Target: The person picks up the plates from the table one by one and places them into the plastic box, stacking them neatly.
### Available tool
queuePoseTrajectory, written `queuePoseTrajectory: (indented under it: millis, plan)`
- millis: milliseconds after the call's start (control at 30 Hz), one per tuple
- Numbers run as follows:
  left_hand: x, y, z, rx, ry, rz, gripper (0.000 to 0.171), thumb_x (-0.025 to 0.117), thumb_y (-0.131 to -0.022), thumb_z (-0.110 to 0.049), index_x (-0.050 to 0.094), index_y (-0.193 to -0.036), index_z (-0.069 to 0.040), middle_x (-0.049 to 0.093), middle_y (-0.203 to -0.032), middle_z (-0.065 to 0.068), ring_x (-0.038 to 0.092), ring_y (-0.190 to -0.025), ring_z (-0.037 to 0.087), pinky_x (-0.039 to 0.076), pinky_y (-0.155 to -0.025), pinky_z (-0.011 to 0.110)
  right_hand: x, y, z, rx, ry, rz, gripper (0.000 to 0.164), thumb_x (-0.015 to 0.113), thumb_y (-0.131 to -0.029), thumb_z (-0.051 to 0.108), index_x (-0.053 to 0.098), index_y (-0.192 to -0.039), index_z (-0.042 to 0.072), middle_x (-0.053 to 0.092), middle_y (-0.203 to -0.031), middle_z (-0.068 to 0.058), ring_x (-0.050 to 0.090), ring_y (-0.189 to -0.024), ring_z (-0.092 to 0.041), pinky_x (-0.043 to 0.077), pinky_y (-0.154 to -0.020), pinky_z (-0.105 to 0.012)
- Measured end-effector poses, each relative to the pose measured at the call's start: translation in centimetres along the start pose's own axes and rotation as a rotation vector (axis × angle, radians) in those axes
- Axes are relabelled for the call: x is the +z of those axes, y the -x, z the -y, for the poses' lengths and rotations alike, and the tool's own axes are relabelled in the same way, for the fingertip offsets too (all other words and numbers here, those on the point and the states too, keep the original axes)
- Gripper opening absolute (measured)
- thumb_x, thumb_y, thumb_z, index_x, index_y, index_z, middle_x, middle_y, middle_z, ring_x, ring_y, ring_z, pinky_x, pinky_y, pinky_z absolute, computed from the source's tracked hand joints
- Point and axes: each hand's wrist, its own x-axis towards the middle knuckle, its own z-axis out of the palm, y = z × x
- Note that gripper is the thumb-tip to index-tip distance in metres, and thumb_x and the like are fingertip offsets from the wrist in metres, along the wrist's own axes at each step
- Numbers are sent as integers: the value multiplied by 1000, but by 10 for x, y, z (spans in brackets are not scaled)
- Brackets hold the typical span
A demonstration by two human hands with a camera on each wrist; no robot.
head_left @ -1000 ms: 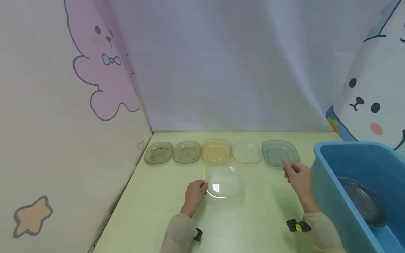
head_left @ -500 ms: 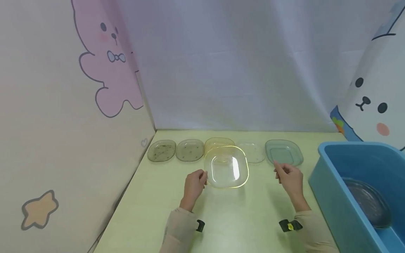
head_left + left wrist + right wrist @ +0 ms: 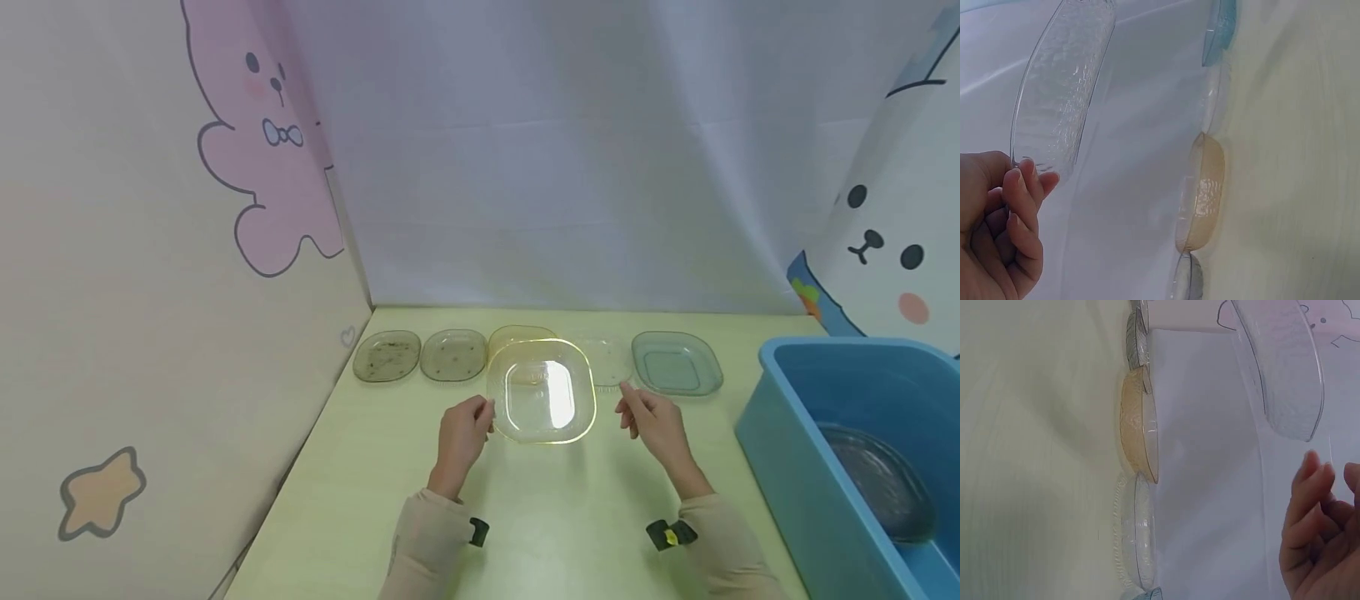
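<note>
Up off the table, my left hand (image 3: pixel 462 435) pinches the left edge of a clear plate (image 3: pixel 542 392) with a yellow-tinged rim and rounded corners. Seen from the left wrist, its thumb and fingertips grip one end of the plate's rim (image 3: pixel 1016 125). My right hand (image 3: pixel 654 425) is just to the right of the plate and holds nothing. A gap shows in the right wrist view between its loosely bent fingers (image 3: pixel 1313 487) and the plate. Behind, the held plate partly covers a yellow plate (image 3: pixel 517 333) on the table.
Along the table's back edge, the row also has two greyish plates (image 3: pixel 387 357), a clear plate (image 3: pixel 613 360) and a blue-green plate (image 3: pixel 677 363). At right stands a tall blue tub (image 3: pixel 787 433) with a dark clear dish (image 3: pixel 877 483) inside. Printed curtains (image 3: pixel 585 167) surround the table.
My left hand has raised the clear plate and tilted it more toward the camera. My right hand has moved left, from near the blue-green plate to close beside the held one.
</note>
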Motion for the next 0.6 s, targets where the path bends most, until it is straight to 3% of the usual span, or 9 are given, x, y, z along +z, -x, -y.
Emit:
queuePoseTrajectory:
  millis: [100,167,500,600]
  plan:
    - [1,1,1,-17,5,15,28,51,-93,-17,59,-68,-8,57,-56,1,47,-46,4,39,-44,19,7,3,5,11,36,105,56,32,-98,46,59,-75,2,57,-61,-1,51,-50,-11,43,-54,-26]
    - [3,2,1,-20,9,21,28,51,-93,-16,59,-68,-8,57,-57,1,47,-46,4,39,-45,19,13,4,5,7,41,133,57,30,-99,45,58,-74,2,57,-61,-2,51,-50,-12,43,-54,-26]
    - [6,6,6,-14,20,38,27,51,-93,-17,60,-69,-8,57,-56,0,44,-45,4,35,-43,18,27,10,7,-33,105,160,57,30,-99,41,55,-64,5,58,-60,-12,53,-50,-20,37,-55,-27]
    - [7,7,7,-21,16,49,27,51,-93,-17,60,-69,-8,57,-57,0,43,-45,4,35,-43,18,29,10,6,-27,126,158,54,34,-99,41,55,-63,6,56,-57,-7,50,-50,-17,35,-52,-26]
